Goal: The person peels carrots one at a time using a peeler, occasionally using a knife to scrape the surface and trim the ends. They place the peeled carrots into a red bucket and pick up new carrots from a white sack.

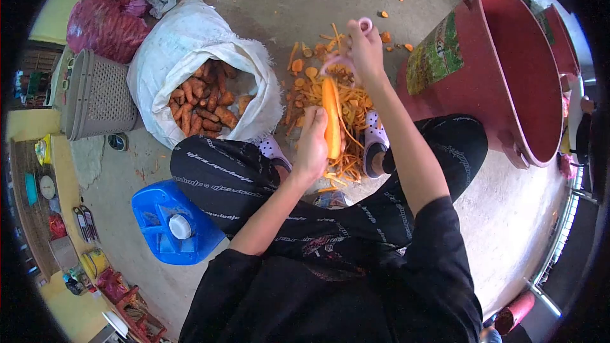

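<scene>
My left hand [312, 141] is wrapped round a peeled, bright orange carrot [330, 111], which points up and away from me. In my closed right hand [366, 54] is a pink peeler [339, 63]; its looped handle end sticks out above my fist and its forked head is over the carrot's far tip. A long strip of peel hangs along the carrot's right side. Below both hands, a heap of orange peelings and cut carrot ends [354, 103] lies on the floor between my feet.
A white sack [184, 32] of unpeeled carrots [204, 98] lies open at left. The large red tub [470, 67] stands close on the right. Near my left knee is a blue jerrycan [168, 222]; a grey basket [105, 92] and red mesh sacks [105, 22] are farther left.
</scene>
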Demonstrator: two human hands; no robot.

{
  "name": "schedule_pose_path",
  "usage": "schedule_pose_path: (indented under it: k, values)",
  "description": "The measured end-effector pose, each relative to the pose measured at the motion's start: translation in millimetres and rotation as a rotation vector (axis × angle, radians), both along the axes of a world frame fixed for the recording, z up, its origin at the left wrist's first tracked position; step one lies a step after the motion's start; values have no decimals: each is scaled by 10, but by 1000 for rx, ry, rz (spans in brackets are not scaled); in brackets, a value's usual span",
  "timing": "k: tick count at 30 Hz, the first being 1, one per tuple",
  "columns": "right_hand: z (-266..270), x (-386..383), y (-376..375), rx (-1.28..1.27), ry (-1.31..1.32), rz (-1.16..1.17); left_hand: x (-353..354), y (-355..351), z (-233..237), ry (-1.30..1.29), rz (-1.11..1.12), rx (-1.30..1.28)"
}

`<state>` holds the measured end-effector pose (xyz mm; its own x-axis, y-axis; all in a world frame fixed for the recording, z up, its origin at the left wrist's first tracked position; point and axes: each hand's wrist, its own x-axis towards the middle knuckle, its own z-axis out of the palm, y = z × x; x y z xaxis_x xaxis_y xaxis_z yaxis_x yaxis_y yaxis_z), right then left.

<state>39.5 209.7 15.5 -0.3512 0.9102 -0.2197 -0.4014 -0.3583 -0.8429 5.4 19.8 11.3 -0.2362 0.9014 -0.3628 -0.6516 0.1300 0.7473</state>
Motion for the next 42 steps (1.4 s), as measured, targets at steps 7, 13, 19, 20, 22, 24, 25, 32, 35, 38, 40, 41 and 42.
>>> schedule_pose_path:
  k: [7, 13, 19, 20, 22, 24, 25, 32, 35, 38, 40, 41, 42]
  values:
    - [-100, -123, 429, 293, -269, -33, -62, 109, 57, -119, 33, -4]
    - [569, 119, -223, 316, 20, -85, -160, 184, -50, -330, 174, -1]
    - [776, 285, -1095, 67, 82, -63, -207, 161, 32, -401, 209, 40]
    - [738, 287, -1158, 71, 90, -76, -212, 156, 39, -369, 217, 16]
    - [683, 294, -1193, 44, 125, -69, -225, 155, 54, -306, 237, -30]
    - [648, 300, -1205, 19, 122, -87, -236, 163, -13, -333, 244, -13]
    - [621, 314, -1193, 42, 137, -79, -242, 163, -38, -346, 249, -5]
    - [554, 297, -1091, -7, 57, -6, -210, 139, -50, -456, 171, 31]
    - [504, 304, -992, -19, 12, 107, -192, 151, -83, -507, 84, 150]
    - [444, 307, -916, -74, 35, 215, -191, 155, -118, -459, 76, 109]
    - [444, 256, -824, -40, 9, 122, -210, 158, -203, -407, 60, 20]
    - [448, 224, -769, -25, -4, 76, -167, 147, -106, -399, 76, -12]
    - [462, 251, -685, -90, 43, 162, -86, 132, 80, -388, 90, -45]
